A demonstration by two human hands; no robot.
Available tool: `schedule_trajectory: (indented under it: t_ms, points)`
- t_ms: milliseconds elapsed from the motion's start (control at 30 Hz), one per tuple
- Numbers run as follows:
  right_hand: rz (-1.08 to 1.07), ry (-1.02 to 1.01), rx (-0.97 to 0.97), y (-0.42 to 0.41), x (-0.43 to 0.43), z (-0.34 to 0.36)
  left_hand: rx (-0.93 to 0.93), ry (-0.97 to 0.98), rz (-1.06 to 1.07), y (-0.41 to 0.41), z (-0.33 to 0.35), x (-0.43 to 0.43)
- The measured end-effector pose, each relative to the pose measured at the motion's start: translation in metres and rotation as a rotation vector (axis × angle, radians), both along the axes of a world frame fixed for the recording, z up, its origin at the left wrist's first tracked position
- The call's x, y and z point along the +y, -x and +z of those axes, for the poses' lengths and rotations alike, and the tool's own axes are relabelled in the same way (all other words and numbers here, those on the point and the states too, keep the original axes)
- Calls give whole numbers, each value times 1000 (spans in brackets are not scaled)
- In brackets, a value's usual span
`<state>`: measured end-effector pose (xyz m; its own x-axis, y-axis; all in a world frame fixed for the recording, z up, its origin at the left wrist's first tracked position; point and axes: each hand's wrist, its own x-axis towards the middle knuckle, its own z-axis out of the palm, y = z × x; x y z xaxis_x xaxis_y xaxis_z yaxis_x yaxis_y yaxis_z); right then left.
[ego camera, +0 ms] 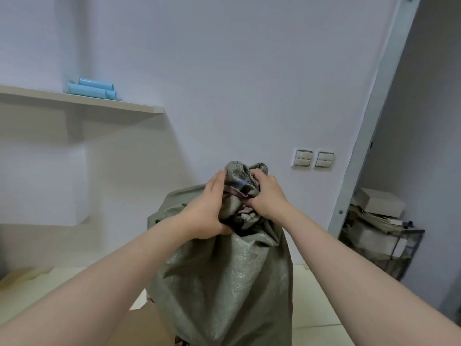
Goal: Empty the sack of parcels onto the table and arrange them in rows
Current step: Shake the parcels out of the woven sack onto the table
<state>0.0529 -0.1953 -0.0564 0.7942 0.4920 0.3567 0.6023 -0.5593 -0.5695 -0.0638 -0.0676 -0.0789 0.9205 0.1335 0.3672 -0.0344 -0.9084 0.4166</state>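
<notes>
The sack (pixel 224 275) stands upright, grey-green woven fabric, its neck gathered into a bunch at the top. Both hands grip this bunched neck. The left hand (pixel 207 208) wraps the left side of the neck, fingers (pixel 219 178) curled over the fabric and clenched on it. The right hand (pixel 267 196) grasps the right side of the neck, fingers (pixel 257 174) closed into the folds. The two hands sit close together with the gathered fabric between them. A dark tie (pixel 235 192) runs across the neck between the hands; whether it is knotted cannot be told.

The body of the sack hangs directly below the fingers, full and bulging. Its contents are hidden.

A brown surface (pixel 142 325) lies below and left of the left hand, touching the sack's lower edge. A shelf (pixel 87 101) with blue rolls (pixel 92 88) lies well above and left of the fingers. Two wall switches (pixel 313 158) sit right of the right hand. A wire rack (pixel 384 240) with boxes stands further right.
</notes>
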Motion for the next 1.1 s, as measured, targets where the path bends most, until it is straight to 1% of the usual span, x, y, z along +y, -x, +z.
schedule_trajectory:
  t_ms: [33,100,167,233,267,333,400,467,500,567,600,700,767,867,933,967,1033,1100]
  points:
    - [-41,-11,-43,1,1,0,59,-95,58,5,3,1]
    - [-118,-50,-77,4,1,-4,173,-239,244,13,5,4]
    - [-146,-90,-90,8,0,-10,287,-296,442,23,3,7]
    - [-141,-117,-125,10,0,-11,297,-378,536,32,3,14]
    - [-136,-139,-146,11,1,-6,250,-414,550,34,8,17]
    - [-145,-224,-191,13,3,13,69,-441,591,35,31,24]
    - [-171,-368,-266,14,6,36,-199,-366,623,31,64,31]
    - [-161,-457,-349,13,9,50,-422,-244,571,26,84,34]
    - [-142,-426,-367,11,11,52,-455,-195,553,23,85,33]
    - [-129,-299,-352,5,11,48,-400,-135,548,18,74,33]
    - [-127,-271,-343,2,11,44,-362,-123,554,15,66,32]
    - [-74,-261,-368,2,13,27,-289,-80,601,12,48,31]
    - [-42,-234,-372,2,15,18,-276,-48,624,12,44,29]
    - [11,-194,-377,1,14,14,-260,-18,570,10,39,25]
    - [110,-135,-328,7,11,14,-210,76,514,9,35,24]
    - [164,-67,-270,12,8,14,-185,126,508,9,33,24]
    - [237,139,-131,22,3,14,-174,197,525,8,31,27]
    - [219,318,-136,30,-1,13,-189,224,512,8,33,28]
